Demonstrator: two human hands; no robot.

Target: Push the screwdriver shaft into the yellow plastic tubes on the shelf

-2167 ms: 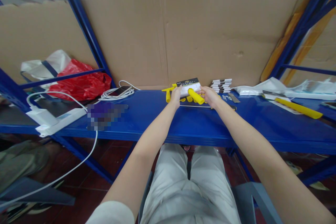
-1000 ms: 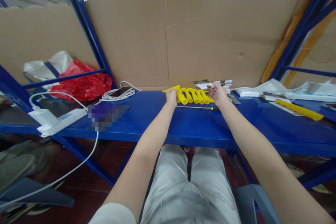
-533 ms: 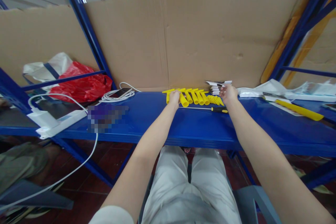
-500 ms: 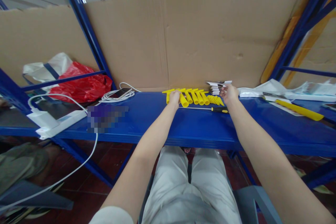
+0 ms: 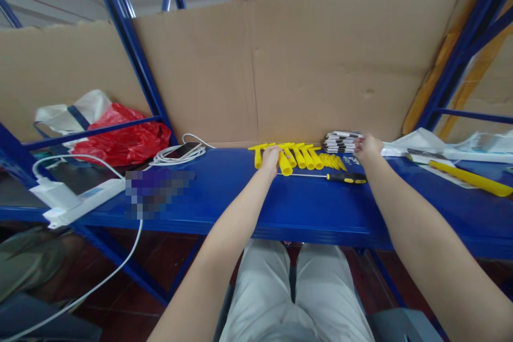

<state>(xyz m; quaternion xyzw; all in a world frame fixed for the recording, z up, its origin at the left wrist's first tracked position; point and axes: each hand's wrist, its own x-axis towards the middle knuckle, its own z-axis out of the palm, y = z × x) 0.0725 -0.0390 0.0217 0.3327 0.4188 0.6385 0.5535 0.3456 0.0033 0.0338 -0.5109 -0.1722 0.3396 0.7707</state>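
Note:
My left hand (image 5: 271, 157) is closed around one of the yellow T-shaped plastic pieces (image 5: 285, 164) at the left of a row on the blue shelf. Several more yellow T-shaped pieces (image 5: 306, 155) lie beside it, followed by thin yellow wedge-like pieces (image 5: 332, 161). My right hand (image 5: 369, 147) has its fingers curled together at the right end of a stack of black-and-white folded papers (image 5: 340, 142). Whatever its fingertips hold is hidden. Small shiny bits (image 5: 351, 160) lie just below those fingers. In front of the row rests a screwdriver (image 5: 345, 177) with a black-and-yellow handle.
A cardboard panel (image 5: 312, 64) closes off the back. To the right lie a long yellow piece (image 5: 471, 177) and white plastic wrapping (image 5: 420, 141). Leftward are a coiled white cable (image 5: 176, 156), a phone (image 5: 184, 149), a power strip (image 5: 94, 197) and a red bag (image 5: 124, 136).
My right hand has moved right along the paper stack, and the tilted top paper now lies flatter. My left hand stays at the yellow pieces. The view has tipped slightly upward.

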